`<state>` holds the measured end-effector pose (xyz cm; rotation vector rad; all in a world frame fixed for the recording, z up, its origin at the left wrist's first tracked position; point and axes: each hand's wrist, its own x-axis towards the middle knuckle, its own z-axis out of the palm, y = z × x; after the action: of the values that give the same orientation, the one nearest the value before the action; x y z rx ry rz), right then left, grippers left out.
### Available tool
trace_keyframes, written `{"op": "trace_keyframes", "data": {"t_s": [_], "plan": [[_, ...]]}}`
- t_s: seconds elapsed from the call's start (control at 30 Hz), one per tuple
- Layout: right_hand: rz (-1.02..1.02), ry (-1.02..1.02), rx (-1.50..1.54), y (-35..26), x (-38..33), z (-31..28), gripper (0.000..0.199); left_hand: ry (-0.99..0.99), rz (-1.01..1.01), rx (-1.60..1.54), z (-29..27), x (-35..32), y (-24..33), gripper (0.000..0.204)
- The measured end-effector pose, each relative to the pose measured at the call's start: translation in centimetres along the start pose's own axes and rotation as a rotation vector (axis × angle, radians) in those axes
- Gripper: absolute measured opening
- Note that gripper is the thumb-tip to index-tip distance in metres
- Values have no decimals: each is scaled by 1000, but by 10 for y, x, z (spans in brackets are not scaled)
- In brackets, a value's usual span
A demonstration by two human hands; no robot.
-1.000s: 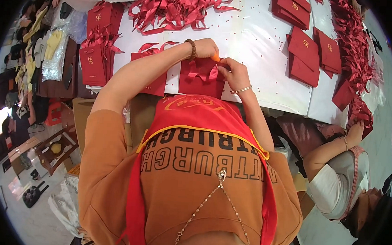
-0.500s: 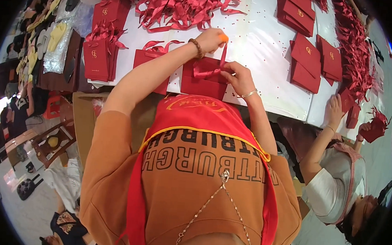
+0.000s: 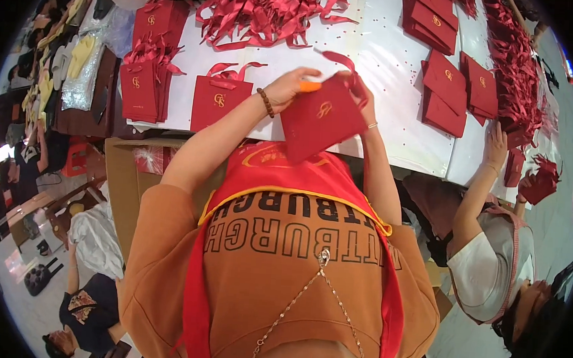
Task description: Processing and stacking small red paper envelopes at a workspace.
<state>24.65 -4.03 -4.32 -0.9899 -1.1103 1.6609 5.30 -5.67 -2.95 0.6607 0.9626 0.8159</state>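
A dark red paper gift bag [image 3: 325, 126] with a gold emblem is tilted in front of my apron, lifted off the table's near edge. My left hand [image 3: 290, 90] grips its upper left corner, an orange cover [image 3: 310, 87] on one digit. At the upper right edge, my right hand [image 3: 365, 102] holds the bag from behind; its fingers are partly hidden. A red satin ribbon [image 3: 338, 58] loops out over the bag's top beside that hand. Left of them, another red bag [image 3: 216, 107] with ribbon handles lies flat on the table.
A heap of red ribbons [image 3: 262, 16] covers the far middle of the white table [image 3: 393, 120]. Stacked red bags stand at left [image 3: 142, 90] and right [image 3: 443, 90]. At the right, a co-worker's hand [image 3: 495, 148] rests by more bags. An open cardboard box [image 3: 128, 171] sits below the table edge.
The bag has been raised from the table and turned so its emblem side shows. My left hand has come down and left onto its corner; the ribbon no longer stretches between my hands.
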Motion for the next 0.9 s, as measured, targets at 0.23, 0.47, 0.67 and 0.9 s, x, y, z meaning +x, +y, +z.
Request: {"op": "trace_keyframes", "data": {"t_s": [0.23, 0.47, 0.67, 0.9], "plan": [[14, 536, -130, 6, -5, -46, 17, 418, -37, 784, -23, -9, 11, 23], [-112, 110, -536, -7, -19, 7, 12, 815, 226, 1867, -81, 10, 40, 24], [-120, -56, -547, -8, -14, 37, 12, 697, 539, 1685, -95, 22, 43, 30], [-97, -116, -613, -3, -14, 42, 14, 552, 577, 1543, -100, 45, 61, 23]]}}
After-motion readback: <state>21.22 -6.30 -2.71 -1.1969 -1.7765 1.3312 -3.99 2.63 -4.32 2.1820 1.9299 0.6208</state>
